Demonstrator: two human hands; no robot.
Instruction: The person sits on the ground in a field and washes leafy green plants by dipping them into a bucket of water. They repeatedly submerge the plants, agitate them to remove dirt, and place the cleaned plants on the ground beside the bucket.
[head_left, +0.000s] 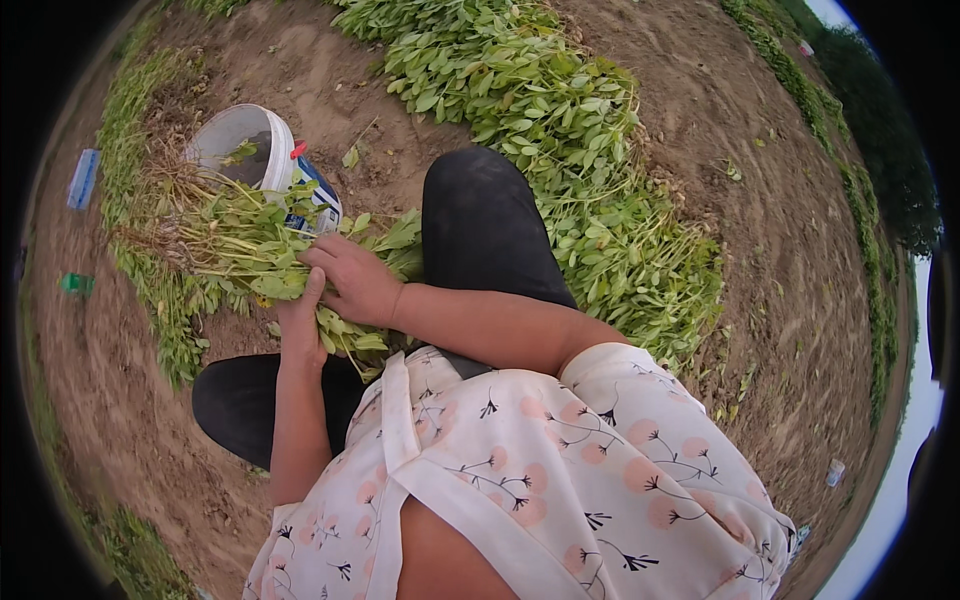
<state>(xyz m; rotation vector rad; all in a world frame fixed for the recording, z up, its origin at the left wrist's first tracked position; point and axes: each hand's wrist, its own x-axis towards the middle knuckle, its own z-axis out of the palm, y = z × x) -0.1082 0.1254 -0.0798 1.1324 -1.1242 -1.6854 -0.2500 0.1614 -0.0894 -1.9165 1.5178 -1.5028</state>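
Observation:
My left hand (300, 315) is closed around the leafy stems of a bunch of uprooted peanut plants (247, 232), its thumb pointing up. Across the same bunch lies my right hand (356, 277), fingers curled over the stems beside the left thumb. The brown roots of the bunch point left, and its leaves reach back over my lap. Just beyond the stems a white plastic bucket (281, 154) with a blue label and a red handle grip leans on its side, partly hidden by the plants. Dark matter shows inside it.
A long row of pulled peanut plants (525, 112) curves past my knee, with pods along its outer edge. More plants (124, 150) lie at the left. A blue item (82, 178) and a green item (76, 283) rest on bare soil farther left.

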